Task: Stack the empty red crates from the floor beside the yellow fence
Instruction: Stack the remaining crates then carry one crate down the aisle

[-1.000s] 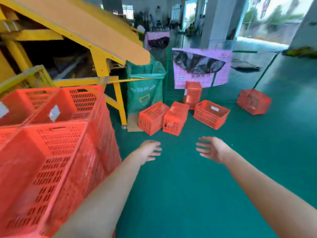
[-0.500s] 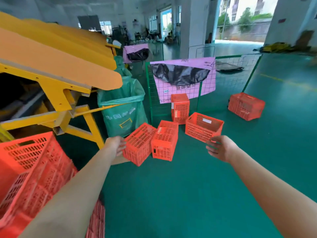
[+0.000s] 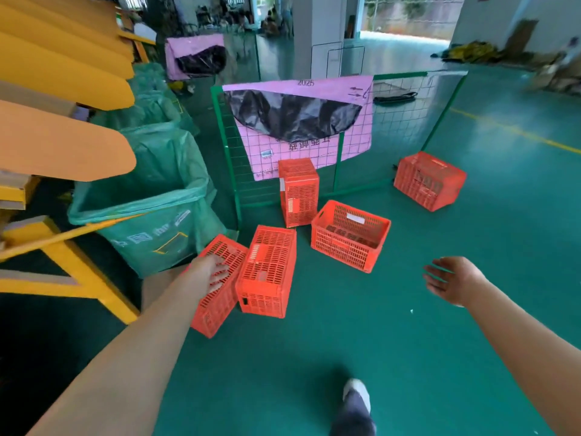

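The left grip (image 3: 209, 272) is stretched out over the nearest red crate (image 3: 217, 306), fingers loosely spread across its slatted face and closed on nothing; whether they actually touch the plastic I cannot tell. That crate lies tipped on its side on the green floor (image 3: 345, 347), leaning against a second crate (image 3: 267, 269), also on its side, just to its right. The right grip (image 3: 456, 283) hangs in the air well to the right of both, fingers apart, palm turned inward, holding nothing.

All the crates are bright orange-red plastic with slotted walls. Beyond the pair, an upright crate (image 3: 349, 239) sits open side up, empty, a white label on its inner wall. Behind it an on-end crate (image 3: 298, 191) stands against a green wire fence panel (image 3: 226, 152), which carries a pink sheet (image 3: 355, 136) and black plastic (image 3: 292, 116). A far crate (image 3: 429, 180) lies tilted near the panel's right end.

To the left stands a bin lined with a green bag (image 3: 151, 202), beside a yellow frame (image 3: 78, 278). A shoe (image 3: 355, 401) shows at the bottom.
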